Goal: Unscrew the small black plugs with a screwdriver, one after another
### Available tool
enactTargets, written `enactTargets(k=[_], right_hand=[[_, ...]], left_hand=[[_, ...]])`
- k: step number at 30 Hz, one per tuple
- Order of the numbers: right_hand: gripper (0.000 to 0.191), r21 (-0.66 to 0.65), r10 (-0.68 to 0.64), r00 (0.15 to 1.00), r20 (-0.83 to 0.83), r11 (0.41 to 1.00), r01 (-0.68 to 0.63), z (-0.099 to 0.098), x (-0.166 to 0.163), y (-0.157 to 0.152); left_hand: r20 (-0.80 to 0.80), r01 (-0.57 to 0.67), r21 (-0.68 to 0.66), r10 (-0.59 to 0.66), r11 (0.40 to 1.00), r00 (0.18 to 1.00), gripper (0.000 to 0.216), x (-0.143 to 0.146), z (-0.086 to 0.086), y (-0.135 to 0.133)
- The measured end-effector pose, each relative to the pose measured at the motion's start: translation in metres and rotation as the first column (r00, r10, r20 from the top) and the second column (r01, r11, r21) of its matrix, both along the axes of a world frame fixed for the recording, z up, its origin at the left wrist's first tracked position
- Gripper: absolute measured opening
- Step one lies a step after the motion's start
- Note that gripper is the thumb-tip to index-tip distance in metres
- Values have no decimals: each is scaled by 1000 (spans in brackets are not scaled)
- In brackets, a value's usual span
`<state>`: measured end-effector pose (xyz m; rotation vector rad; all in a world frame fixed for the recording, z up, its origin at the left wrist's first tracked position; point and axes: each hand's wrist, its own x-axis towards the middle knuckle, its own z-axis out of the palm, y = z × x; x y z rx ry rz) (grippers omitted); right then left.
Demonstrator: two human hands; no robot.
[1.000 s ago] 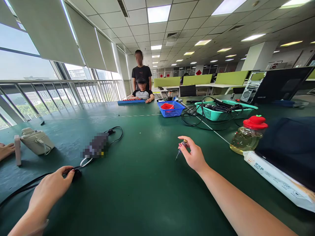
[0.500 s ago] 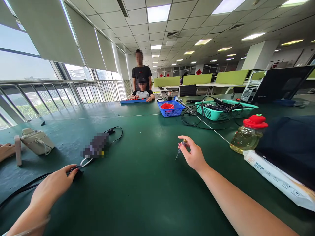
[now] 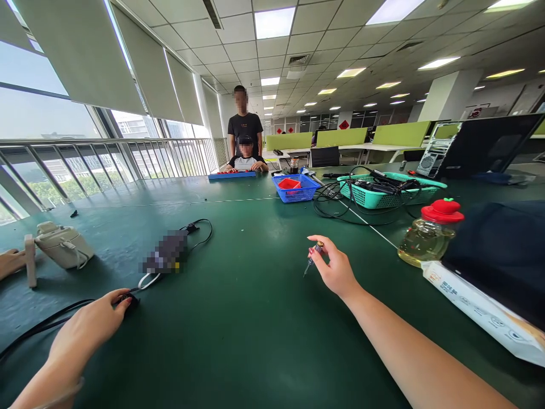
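My right hand (image 3: 336, 270) pinches a small screwdriver (image 3: 313, 257) with a golden cap, its thin tip pointing down just above or at the green table (image 3: 255, 329). On the left, my left hand (image 3: 91, 324) has thumb and fingers closed on a black cable (image 3: 125, 295); a dark lump, partly hidden by the fingers, sits at the same spot. Beyond it lies a blurred-out dark device (image 3: 165, 253) with a white loop (image 3: 149, 280) at its near end and a thin black cord (image 3: 208, 230) at its far end.
A beige pouch (image 3: 63, 245) stands at left beside another person's hand (image 3: 12, 262). Right of my right hand are a red-lidded bottle (image 3: 428, 238) and a wipes pack (image 3: 477, 309). Farther off are a blue basket (image 3: 296, 195), a green basket of cables (image 3: 368, 196) and two people (image 3: 246, 128).
My left hand has shifted slightly left and down with the cable. My right hand and the screwdriver stay in place. The seated person across the table has moved their hands a little.
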<state>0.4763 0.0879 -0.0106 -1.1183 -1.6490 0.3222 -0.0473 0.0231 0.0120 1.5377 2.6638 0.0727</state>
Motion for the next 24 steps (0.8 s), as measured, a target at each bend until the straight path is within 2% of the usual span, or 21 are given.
enactTargets(k=[6, 12, 16, 19, 22, 24], right_hand=[[28, 0, -6, 1000, 1, 1000, 6, 1, -1, -1], [29, -5, 0, 1000, 4, 1000, 0, 0, -1, 0], [29, -3, -2, 1000, 1, 1000, 2, -2, 0, 0], [30, -14, 1, 1000, 2, 1000, -1, -2, 0, 1], [30, -15, 5, 1000, 3, 1000, -5, -1, 0, 1], [29, -6, 8, 1000, -3, 1000, -8, -1, 0, 1]], left_hand=[[-9, -21, -55, 21, 998, 1000, 65, 13, 7, -6], [-164, -23, -17, 20, 1000, 986, 68, 47, 21, -17], [-138, -14, 17, 17, 1000, 990, 71, 41, 23, -19], [-53, 54, 77, -50, 996, 997, 82, 9, 6, -21], [-103, 204, 143, -190, 968, 976, 83, -36, -27, -28], [-93, 246, 122, -236, 961, 967, 74, -60, -49, -34]])
